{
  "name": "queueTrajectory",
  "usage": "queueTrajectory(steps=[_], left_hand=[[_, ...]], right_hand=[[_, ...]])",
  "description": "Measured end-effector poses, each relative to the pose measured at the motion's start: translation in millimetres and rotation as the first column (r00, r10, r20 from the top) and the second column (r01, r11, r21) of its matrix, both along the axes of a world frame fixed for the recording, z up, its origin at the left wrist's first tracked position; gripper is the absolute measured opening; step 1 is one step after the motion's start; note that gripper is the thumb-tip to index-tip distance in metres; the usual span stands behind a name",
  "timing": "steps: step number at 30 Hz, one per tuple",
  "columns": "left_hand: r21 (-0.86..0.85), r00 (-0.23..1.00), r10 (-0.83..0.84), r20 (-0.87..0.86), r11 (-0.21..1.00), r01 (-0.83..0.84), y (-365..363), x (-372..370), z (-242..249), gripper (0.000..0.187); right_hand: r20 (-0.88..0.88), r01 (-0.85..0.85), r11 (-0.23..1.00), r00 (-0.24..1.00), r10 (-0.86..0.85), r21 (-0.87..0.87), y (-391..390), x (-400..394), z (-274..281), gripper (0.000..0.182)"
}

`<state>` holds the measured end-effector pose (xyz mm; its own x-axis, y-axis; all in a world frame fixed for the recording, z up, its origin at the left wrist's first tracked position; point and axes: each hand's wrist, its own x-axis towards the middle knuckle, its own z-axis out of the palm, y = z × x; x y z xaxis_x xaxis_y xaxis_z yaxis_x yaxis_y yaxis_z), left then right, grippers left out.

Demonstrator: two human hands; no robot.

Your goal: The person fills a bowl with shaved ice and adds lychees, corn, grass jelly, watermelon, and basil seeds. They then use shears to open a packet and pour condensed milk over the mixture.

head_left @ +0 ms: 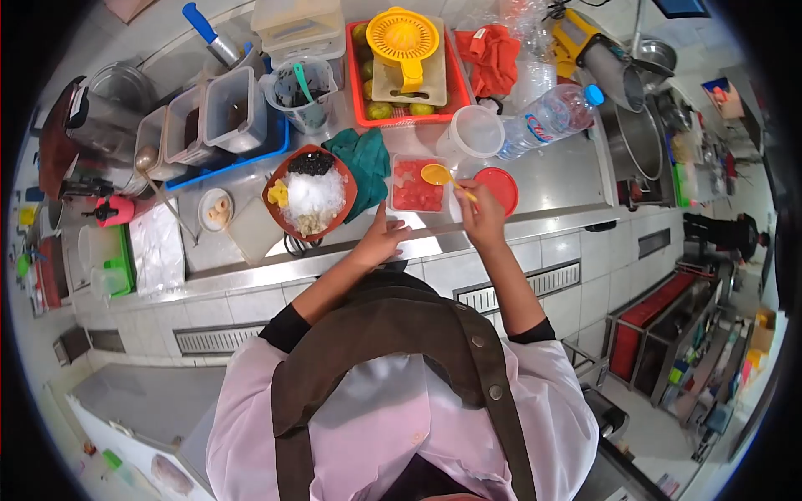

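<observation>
My right hand [482,215] grips the handle of a yellow spoon [435,174], whose bowl is over a clear square container of red cubes [416,199]. A red round lid [499,190] lies beside that hand. My left hand [382,240] holds nothing, its fingers apart at the counter's front edge, close to a green cloth [359,165]. Left of the cloth stands a brown bowl [344,215] filled with white shaved ice [313,195], black pieces, yellow chunks and pale bits.
Behind are a white tub [473,134], a water bottle [547,121] on its side, and a red crate [458,88] with green fruit and a yellow juicer [403,37]. Clear containers [236,113] sit in a blue tray at left, near a small white dish [204,219].
</observation>
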<state>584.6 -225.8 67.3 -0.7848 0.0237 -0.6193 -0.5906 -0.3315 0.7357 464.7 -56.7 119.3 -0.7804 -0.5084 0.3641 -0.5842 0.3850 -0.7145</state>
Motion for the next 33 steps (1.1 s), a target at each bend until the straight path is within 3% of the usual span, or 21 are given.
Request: queueTrajectory(steps=[1, 4, 8, 11, 13, 15, 18, 21, 28, 33], left_hand=[[0.075, 0.998, 0.051, 0.034, 0.996, -0.054, 5, -4, 1, 0.090], [0.162, 0.979, 0.203, 0.011, 0.966, -0.202, 21, -8, -18, 0.090], [0.327, 0.927, 0.375, -0.001, 0.876, -0.354, 33, -13, -19, 0.088], [0.360, 0.908, 0.412, -0.070, 0.860, -0.362, 39, -13, -23, 0.087], [0.403, 0.897, 0.436, -0.074, 0.836, -0.372, 41, -12, -24, 0.087], [0.433, 0.899, 0.431, -0.079, 0.827, -0.358, 38, -13, -24, 0.088], [0.453, 0.918, 0.389, -0.080, 0.834, -0.314, 33, -11, -25, 0.089], [0.444, 0.927, 0.364, -0.092, 0.848, -0.289, 28, -6, -26, 0.087], [0.417, 0.963, 0.268, -0.040, 0.880, -0.227, 13, 6, -12, 0.084], [0.394, 0.980, 0.177, -0.095, 0.911, -0.126, 6, 12, -13, 0.081]], right_hand=[[0.054, -0.037, 0.994, 0.998, 0.031, 0.107, 1, -3, -15, 0.021], [-0.096, -0.172, 0.963, 0.976, 0.195, 0.205, 12, -4, -42, 0.023], [0.091, -0.189, 0.970, 0.980, 0.177, 0.155, 22, 1, -38, 0.017], [0.048, -0.137, 0.983, 0.990, 0.132, 0.123, 18, 3, -47, 0.009], [0.262, 0.049, 0.999, 0.964, -0.049, 0.008, 19, 6, -48, 0.011], [0.543, 0.276, 0.952, 0.823, -0.166, -0.129, 18, 3, -60, 0.015], [0.741, 0.469, 0.825, 0.665, -0.094, -0.316, 17, -2, -71, 0.016], [0.759, 0.526, 0.767, 0.646, -0.080, -0.367, 15, -1, -71, 0.017], [0.620, 0.490, 0.782, 0.766, -0.173, -0.387, 15, -1, -43, 0.016], [0.438, 0.353, 0.909, 0.869, -0.230, -0.223, 0, 12, -50, 0.013]])
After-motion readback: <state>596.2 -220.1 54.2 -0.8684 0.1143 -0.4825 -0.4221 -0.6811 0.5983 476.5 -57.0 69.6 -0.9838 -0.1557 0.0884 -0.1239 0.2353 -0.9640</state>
